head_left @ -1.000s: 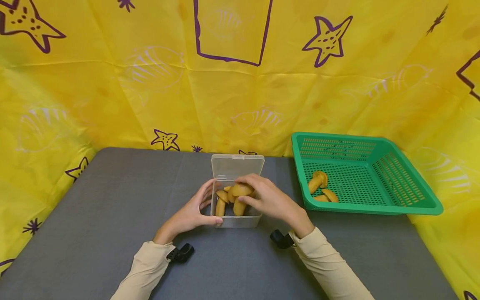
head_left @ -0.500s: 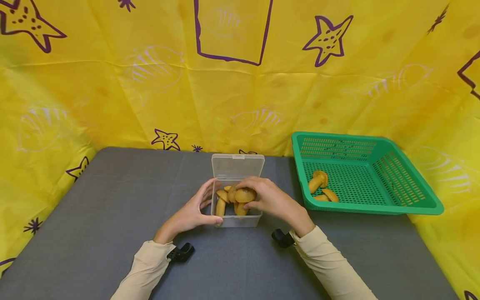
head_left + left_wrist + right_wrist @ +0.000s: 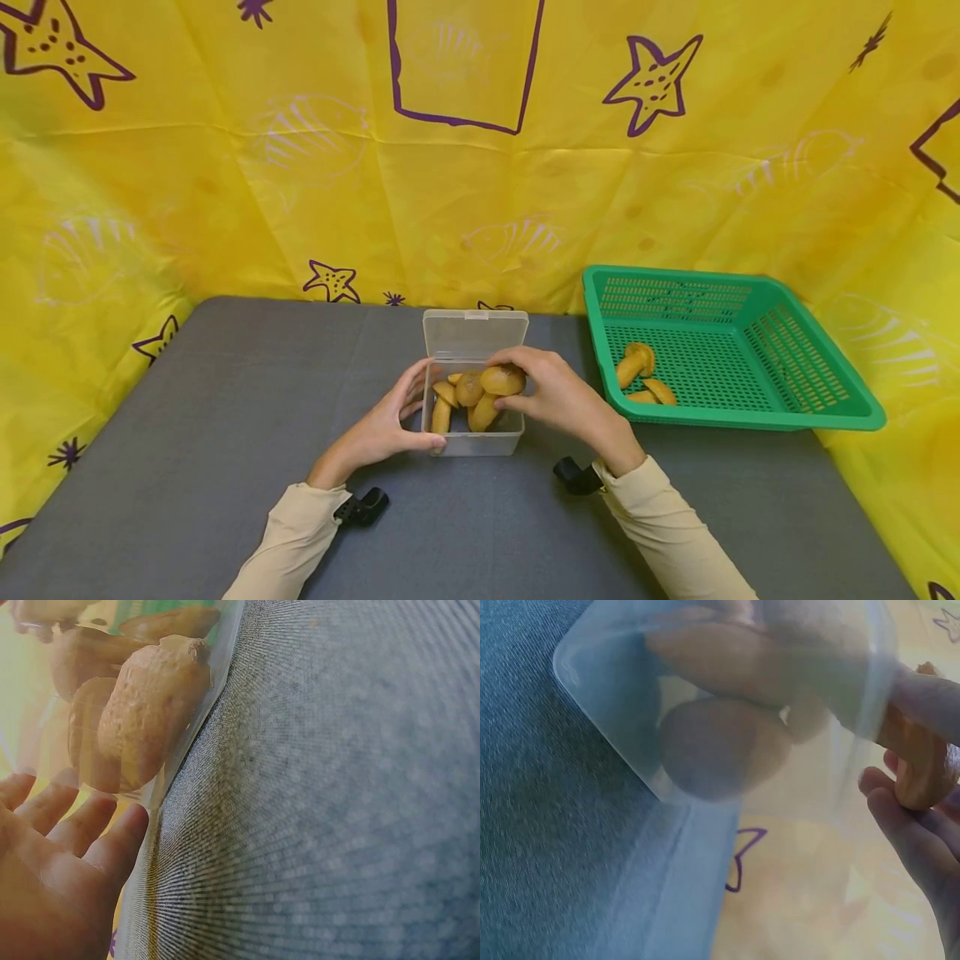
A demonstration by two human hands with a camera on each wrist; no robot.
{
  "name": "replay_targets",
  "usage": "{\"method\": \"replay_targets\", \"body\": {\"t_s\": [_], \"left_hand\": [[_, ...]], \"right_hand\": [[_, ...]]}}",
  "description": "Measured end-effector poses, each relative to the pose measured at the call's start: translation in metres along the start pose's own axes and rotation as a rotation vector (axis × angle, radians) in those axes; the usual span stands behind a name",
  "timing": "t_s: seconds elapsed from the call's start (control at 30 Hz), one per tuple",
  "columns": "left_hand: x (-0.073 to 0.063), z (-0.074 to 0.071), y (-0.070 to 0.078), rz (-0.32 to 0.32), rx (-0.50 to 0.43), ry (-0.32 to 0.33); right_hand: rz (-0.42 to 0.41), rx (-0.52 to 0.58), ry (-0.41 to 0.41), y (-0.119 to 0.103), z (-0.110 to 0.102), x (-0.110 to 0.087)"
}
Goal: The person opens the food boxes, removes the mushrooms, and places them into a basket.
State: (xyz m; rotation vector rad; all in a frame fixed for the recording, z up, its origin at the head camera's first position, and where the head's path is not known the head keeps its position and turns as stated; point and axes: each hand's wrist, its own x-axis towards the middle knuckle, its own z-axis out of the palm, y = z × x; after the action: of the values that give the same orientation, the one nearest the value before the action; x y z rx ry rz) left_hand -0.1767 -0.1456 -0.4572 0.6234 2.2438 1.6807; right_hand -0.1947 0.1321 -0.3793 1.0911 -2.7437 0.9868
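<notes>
A clear plastic box (image 3: 477,444) stands on the table with its hinged lid (image 3: 476,335) raised, and several brown mushrooms (image 3: 441,414) lie inside. My left hand (image 3: 381,429) holds the box at its left side, thumb at the near left corner and fingers along the side wall. In the left wrist view the fingertips (image 3: 124,836) touch the clear wall. My right hand (image 3: 558,398) grips a mushroom (image 3: 503,380) by its cap at the box's right rim. Its stem slants down into the box. In the right wrist view the cap (image 3: 922,769) sits between thumb and fingers.
A green mesh basket (image 3: 757,421) is at the right, with two mushrooms (image 3: 637,362) in its left part. Grey cloth (image 3: 225,417) covers the table. A yellow patterned sheet (image 3: 480,183) hangs behind it and at both sides.
My right hand has moved right with the mushroom, from mid-box to the right rim, and its stem now slants. Another mushroom's round cap shows more beside it. My left hand has stayed put.
</notes>
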Motion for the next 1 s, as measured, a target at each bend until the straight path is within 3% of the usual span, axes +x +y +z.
{"method": "replay_targets", "body": {"t_s": [0.37,1.0], "left_hand": [[0.0,0.0,0.0,0.0,0.009,0.0],[-0.001,0.0,0.0,-0.006,0.0,0.002]], "right_hand": [[0.001,0.033,0.153,0.012,-0.026,-0.022],[0.186,0.062,0.356,0.041,-0.063,-0.065]]}}
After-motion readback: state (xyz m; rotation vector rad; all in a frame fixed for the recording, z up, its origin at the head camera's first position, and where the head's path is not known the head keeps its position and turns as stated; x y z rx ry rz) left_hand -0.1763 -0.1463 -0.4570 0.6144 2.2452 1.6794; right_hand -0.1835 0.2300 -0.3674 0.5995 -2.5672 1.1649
